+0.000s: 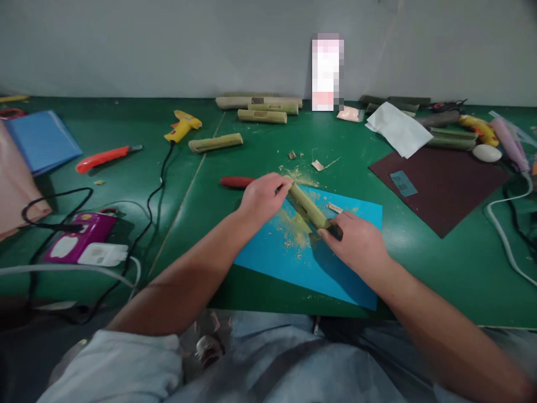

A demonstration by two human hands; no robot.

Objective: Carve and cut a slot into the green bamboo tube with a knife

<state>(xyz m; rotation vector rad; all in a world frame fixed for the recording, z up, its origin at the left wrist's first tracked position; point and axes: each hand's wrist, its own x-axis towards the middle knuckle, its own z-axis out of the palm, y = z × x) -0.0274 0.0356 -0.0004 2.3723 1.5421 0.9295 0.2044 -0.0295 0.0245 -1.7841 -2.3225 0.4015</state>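
A green bamboo tube (309, 204) with a cut-out opening in its side slants over a blue sheet (268, 252). My left hand (265, 196) is closed on its far end. At the near end, my right hand (356, 238) grips it between thumb and fingers. Something dark shows at that end beside the right fingers; I cannot make out what it is. Yellowish dust and shavings (298, 238) lie scattered below the tube. A tool's red handle (236, 182) sticks out beyond my left hand, its other end hidden. A small bamboo chip (334, 207) lies near my right hand.
Several cut bamboo pieces (262, 116) lie along the wall. On the left are a yellow glue gun (183, 127), an orange cutter knife (104, 159) and a purple power strip (79, 239) with cables. A dark brown sheet (440, 184) and white paper (398, 130) lie right.
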